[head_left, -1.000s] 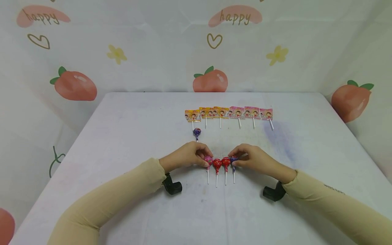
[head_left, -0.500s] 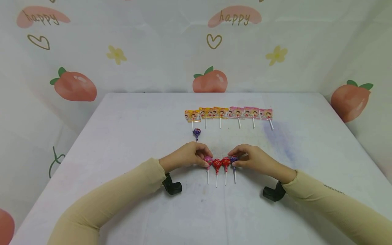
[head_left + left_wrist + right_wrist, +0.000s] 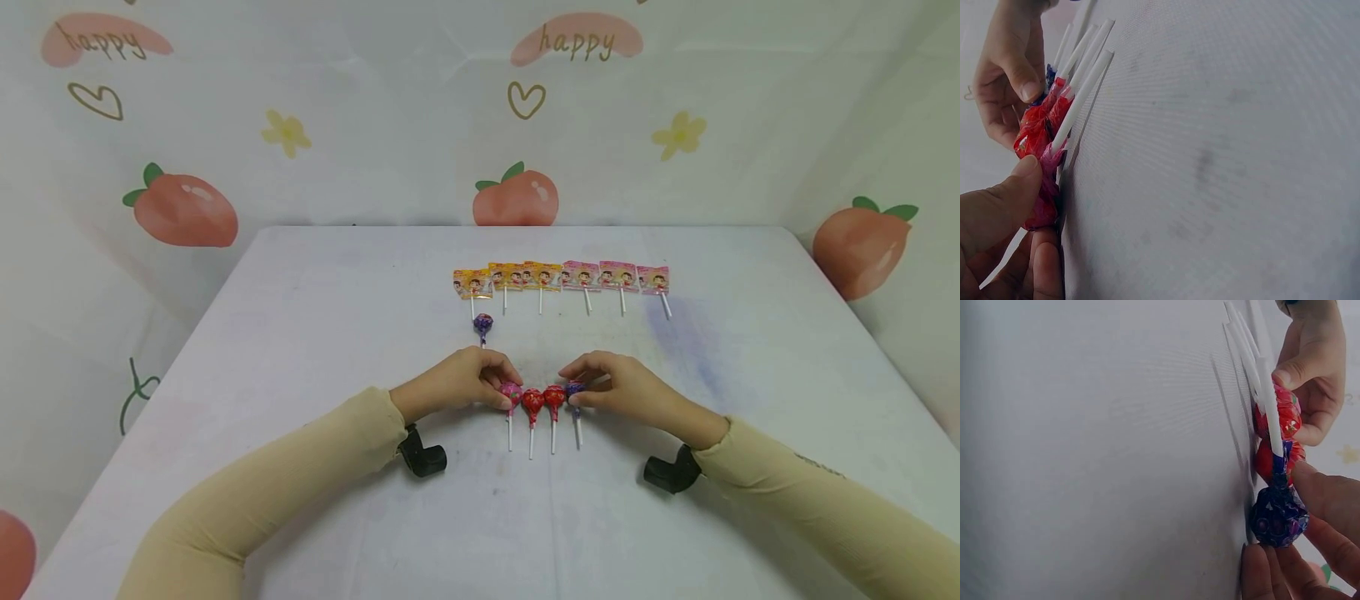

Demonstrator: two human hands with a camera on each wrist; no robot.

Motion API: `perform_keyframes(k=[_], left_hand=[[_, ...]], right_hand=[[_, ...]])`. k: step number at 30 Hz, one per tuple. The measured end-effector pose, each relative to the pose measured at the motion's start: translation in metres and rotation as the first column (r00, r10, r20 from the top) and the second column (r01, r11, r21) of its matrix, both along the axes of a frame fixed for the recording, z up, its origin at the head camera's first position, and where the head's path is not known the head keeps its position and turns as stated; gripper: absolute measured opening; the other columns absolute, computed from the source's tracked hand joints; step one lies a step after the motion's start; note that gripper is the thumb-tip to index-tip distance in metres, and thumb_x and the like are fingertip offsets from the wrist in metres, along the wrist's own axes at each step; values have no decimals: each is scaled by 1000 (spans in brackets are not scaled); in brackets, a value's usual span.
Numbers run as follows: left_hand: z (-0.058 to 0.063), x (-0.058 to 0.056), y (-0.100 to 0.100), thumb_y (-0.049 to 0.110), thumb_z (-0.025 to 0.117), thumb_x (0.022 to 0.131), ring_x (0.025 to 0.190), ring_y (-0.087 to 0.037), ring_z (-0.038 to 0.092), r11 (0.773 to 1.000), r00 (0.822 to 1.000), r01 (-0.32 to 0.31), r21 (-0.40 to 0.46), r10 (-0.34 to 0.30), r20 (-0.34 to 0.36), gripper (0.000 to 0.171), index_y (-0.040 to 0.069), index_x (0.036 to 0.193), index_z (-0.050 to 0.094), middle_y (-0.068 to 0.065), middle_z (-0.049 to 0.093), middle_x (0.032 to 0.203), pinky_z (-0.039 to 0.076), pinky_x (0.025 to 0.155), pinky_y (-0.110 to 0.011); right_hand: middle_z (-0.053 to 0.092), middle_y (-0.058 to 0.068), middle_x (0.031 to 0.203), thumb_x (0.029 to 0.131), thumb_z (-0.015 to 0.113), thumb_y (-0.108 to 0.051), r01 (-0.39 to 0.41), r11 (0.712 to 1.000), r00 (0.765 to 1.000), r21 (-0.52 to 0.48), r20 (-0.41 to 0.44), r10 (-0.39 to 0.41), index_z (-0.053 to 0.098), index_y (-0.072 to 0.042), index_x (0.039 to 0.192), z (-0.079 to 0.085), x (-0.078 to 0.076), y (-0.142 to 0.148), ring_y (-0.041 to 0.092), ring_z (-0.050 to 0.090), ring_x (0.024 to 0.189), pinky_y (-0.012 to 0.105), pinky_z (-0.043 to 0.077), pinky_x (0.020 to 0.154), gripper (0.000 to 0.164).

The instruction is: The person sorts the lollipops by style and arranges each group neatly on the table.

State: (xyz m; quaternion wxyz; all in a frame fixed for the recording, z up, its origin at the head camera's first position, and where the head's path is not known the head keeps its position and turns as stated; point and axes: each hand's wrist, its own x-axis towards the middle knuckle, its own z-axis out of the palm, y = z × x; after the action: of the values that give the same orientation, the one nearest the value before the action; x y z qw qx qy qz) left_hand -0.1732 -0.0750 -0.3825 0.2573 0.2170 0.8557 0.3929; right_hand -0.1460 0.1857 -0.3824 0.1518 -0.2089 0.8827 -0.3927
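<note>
A short row of lollipops lies in the middle of the table, sticks toward me. My left hand (image 3: pixel 468 379) pinches the pink lollipop (image 3: pixel 1047 206) at the row's left end between thumb and fingers. At the right end, my right hand (image 3: pixel 630 387) holds the dark blue-purple lollipop (image 3: pixel 1280 515) by its wrapped head. Between the hands sit two red lollipops, a left one (image 3: pixel 532 403) and a right one (image 3: pixel 554 398), heads side by side. Another purple lollipop (image 3: pixel 483 323) lies just beyond my left hand, its stick partly hidden by that hand.
Farther back on the white table (image 3: pixel 337 283) runs a row of flat-wrapped lollipops, the yellow packets (image 3: pixel 506 276) on the left and pink packets (image 3: pixel 618 277) on the right. A patterned cloth (image 3: pixel 405 125) hangs behind. Black wrist mounts, left (image 3: pixel 423 454) and right (image 3: pixel 670 471), sit under the sleeves.
The blue-purple lollipop in my right hand has shifted slightly right, and its stick's lower end has swung right. My left hand and the red lollipops stay in place.
</note>
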Motion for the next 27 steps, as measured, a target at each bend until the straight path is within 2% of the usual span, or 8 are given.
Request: perform_keyframes(k=[5,10,15,21,24,27], left_hand=[[1,0,0,11,82,76,77,-9,56,1000,1000,0,0,0,5,27,12,101,72,2,65,84,46,71,-21],[0,0,0,11,82,76,77,-9,56,1000,1000,-5,6,5,12,27,12,101,72,2,66,85,46,71,-21],[0,1,-1,11,82,77,78,-9,56,1000,1000,-4,7,4,6,27,12,102,72,2,66,87,46,72,-21],[0,1,-2,10,81,77,78,-10,56,1000,1000,6,21,-6,1,27,11,102,72,2,67,88,47,72,-22],[0,0,-2,10,81,77,78,-10,56,999,1000,13,30,-13,-4,27,11,102,72,1,67,88,47,72,-22],[1,1,-1,10,82,76,78,-9,56,999,1000,16,31,-16,0,27,11,102,72,2,67,88,47,72,-21]], right_hand=[[67,10,115,85,74,-11,4,1000,1000,3,-16,-4,66,-5,114,4,-4,0,24,65,101,38,54,87,31],[65,11,119,85,73,-9,4,1000,1000,-15,-29,-4,65,-4,115,19,-14,-4,27,64,106,39,53,89,31],[64,13,122,87,72,-13,9,999,997,-43,-81,-12,65,-4,117,41,-30,-12,27,63,108,41,52,91,32],[63,10,123,89,71,-19,8,995,997,-99,-76,-15,64,-9,119,67,-53,-31,23,61,112,43,50,93,32],[63,9,124,90,70,-22,-6,992,998,-124,-62,-2,63,-10,121,71,-65,-44,23,61,114,44,50,93,34],[62,11,127,91,69,-24,-19,989,1000,-147,-23,16,62,-10,124,68,-75,-57,23,59,116,44,48,94,36]])
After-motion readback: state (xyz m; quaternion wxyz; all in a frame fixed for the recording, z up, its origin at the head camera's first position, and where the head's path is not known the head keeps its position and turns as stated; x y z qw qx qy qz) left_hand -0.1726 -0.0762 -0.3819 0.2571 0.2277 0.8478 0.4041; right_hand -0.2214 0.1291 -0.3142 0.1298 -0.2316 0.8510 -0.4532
